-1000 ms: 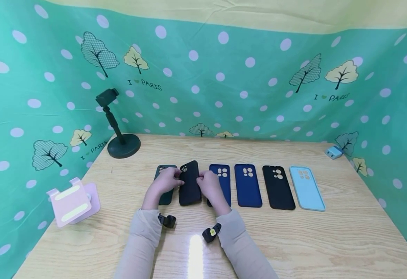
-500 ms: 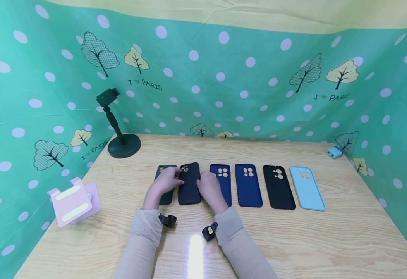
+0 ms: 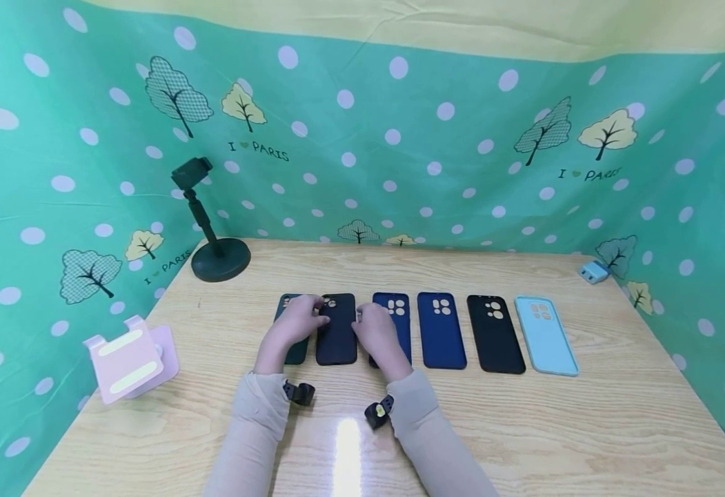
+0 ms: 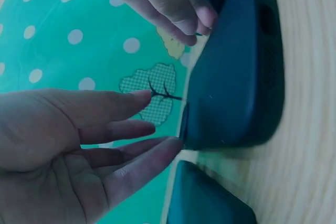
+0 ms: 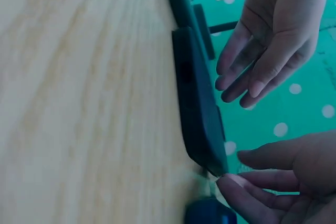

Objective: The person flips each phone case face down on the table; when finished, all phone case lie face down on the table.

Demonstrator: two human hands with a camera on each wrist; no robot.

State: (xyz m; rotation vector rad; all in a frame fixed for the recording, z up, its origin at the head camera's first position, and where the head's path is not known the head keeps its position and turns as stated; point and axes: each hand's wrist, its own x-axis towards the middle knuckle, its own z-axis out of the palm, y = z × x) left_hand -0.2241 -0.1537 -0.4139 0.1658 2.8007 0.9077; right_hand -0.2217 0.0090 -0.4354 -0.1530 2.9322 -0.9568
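A black phone case [image 3: 336, 335] lies flat on the table between both hands, camera cutouts at its far end. My left hand [image 3: 300, 321] reaches over a dark green phone case [image 3: 296, 352], partly hiding it. In the left wrist view, one fingertip of that hand meets the black case's edge while the thumb stays apart from it. On the other side, my right hand [image 3: 376, 328] has a fingertip right at the opposite edge, thumb and fingers spread in the right wrist view. It covers part of a navy phone case [image 3: 402, 345].
Rightward in the row lie a blue phone case [image 3: 443, 342], another black case [image 3: 499, 345] and a light blue case [image 3: 548, 338]. A pink stand [image 3: 129, 362] is at left, a black stand [image 3: 221, 261] behind it. A small blue plug [image 3: 594, 271] sits far right.
The black phone case, tilted and held by both hands a second ago, has come down flat and slightly left. My fingers have loosened from its edges.
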